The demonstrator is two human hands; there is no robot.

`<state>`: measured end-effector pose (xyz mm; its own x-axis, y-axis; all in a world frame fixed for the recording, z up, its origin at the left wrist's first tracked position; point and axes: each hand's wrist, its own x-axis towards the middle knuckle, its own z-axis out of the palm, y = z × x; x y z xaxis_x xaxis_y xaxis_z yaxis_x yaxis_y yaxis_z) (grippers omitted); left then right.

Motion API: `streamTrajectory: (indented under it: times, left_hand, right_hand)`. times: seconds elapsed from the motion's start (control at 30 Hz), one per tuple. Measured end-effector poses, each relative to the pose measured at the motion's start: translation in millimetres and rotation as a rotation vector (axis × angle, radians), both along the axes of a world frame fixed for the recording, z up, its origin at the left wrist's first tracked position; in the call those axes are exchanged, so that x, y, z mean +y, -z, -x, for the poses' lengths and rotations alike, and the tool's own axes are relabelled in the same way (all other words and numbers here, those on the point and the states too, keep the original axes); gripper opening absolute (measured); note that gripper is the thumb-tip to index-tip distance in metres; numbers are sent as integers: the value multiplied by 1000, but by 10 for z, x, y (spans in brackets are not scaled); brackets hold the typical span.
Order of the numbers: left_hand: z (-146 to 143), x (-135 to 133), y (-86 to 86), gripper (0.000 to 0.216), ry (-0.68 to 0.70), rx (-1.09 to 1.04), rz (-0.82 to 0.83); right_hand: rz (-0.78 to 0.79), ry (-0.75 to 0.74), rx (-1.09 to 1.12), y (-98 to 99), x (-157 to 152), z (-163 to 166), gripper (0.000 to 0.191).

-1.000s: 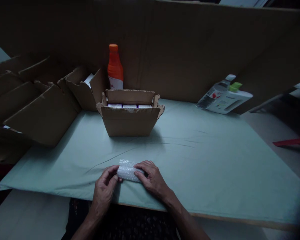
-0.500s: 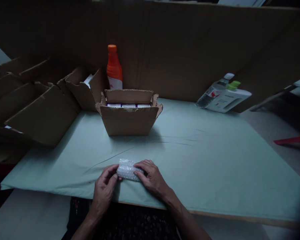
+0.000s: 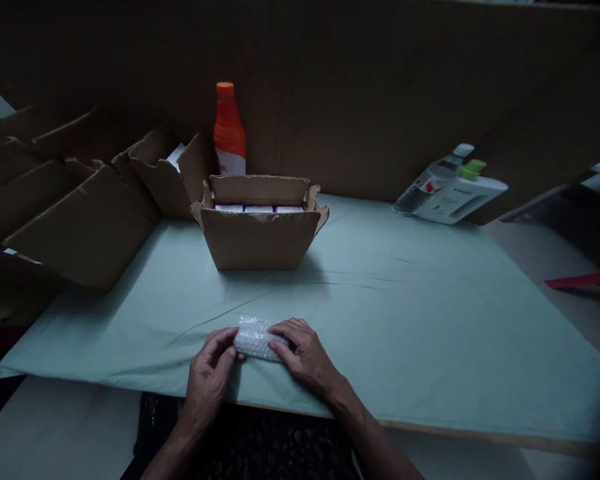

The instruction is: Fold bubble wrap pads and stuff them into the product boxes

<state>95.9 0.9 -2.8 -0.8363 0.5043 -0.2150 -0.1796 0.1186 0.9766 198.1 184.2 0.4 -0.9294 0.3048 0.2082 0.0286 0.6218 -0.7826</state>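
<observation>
A small bundle of clear bubble wrap (image 3: 257,337) lies near the table's front edge, between my two hands. My left hand (image 3: 211,363) grips its left end, thumb and fingers closed on it. Over the right end, my right hand (image 3: 305,353) has its thumb and fingers bent round the wrap. Whatever is inside the wrap cannot be made out. Beyond the hands stands an open cardboard box (image 3: 260,240), with several white and purple packs (image 3: 259,209) showing in its top.
More open cardboard boxes (image 3: 87,223) crowd the left side. An orange bottle (image 3: 229,133) stands behind the middle box. At the back right, a clear plastic bottle (image 3: 427,185) and a white jug with a green cap (image 3: 460,198) lean. Pale green cloth (image 3: 430,320) covers the table.
The view has shifted very slightly. Both hands stay on the bubble wrap in the same place, with no visible movement of the bundle.
</observation>
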Motion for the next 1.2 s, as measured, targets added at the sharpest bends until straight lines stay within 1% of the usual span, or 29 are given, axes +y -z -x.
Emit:
streamTrajectory:
  times: [0.3,0.63,0.93,1.2]
  left_hand:
    - [0,-1,16,38,-20,23,5]
    - [-13,18,22,37,-24,44,3]
    - [-11,9,27,37,-22,48,-7]
    - [-15,19,15,37,-24,7,-32]
  right_hand:
    - [-25,-26,14,23,3,-16,12]
    - [-36,-20,-10,13,-1,-23,13]
    - [-18,-14,-10,25,-3,-18,12]
    - [0,-4,-29,13,9,-11,13]
